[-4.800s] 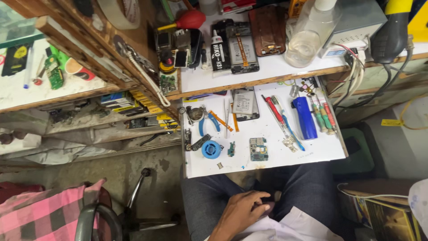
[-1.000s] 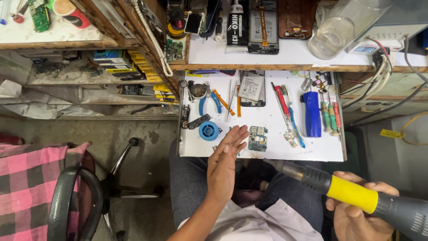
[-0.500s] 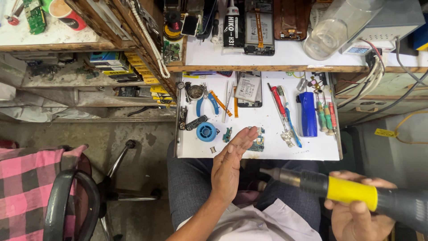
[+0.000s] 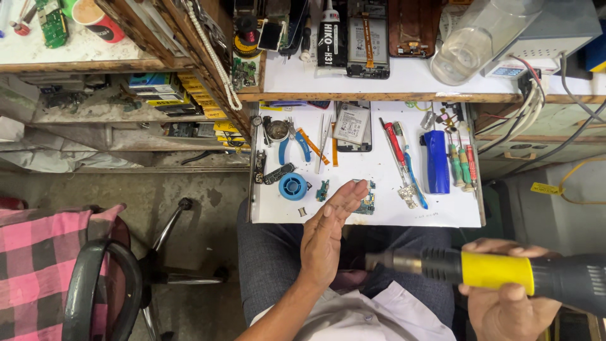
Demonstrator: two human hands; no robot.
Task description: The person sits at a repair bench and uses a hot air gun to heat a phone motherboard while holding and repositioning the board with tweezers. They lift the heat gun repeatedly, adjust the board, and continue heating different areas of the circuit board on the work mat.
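Left hand (image 4: 326,237) up, open and flat, fingers straight and pressed together, palm turned toward the metal nozzle of the black-and-yellow hot-air gun (image 4: 499,273), held just in front of that nozzle and apart from it. Right hand (image 4: 505,303) wrapped around the gun's body from below, fingers curled tight on the yellow band and the black casing, gun lying level across the lap, nozzle pointing left at the open palm. Beyond the fingertips, a white pull-out work tray (image 4: 442,211), fingertips overlapping its near edge in view. Small green circuit board (image 4: 366,203) on the tray just past the left fingertips, partly hidden by them. Round blue spool (image 4: 293,186) to the left of it, a tiny green board piece (image 4: 322,190) between the two. Blue-handled pliers (image 4: 295,144) farther up the tray, grey phone with its back opened (image 4: 352,125) at the top centre. Red-handled screwdriver (image 4: 394,141) and a blue-handled brush (image 4: 413,180) lying slanted at centre right, blue rectangular lighter-shaped block (image 4: 437,161) just beside them, green-handled and red-handled small screwdrivers (image 4: 463,165) at the tray's right edge. Above, a white shelf (image 4: 404,79) with opened phones and a clear plastic jar (image 4: 473,41). Lower left, a chair with pink checked cloth (image 4: 38,265).
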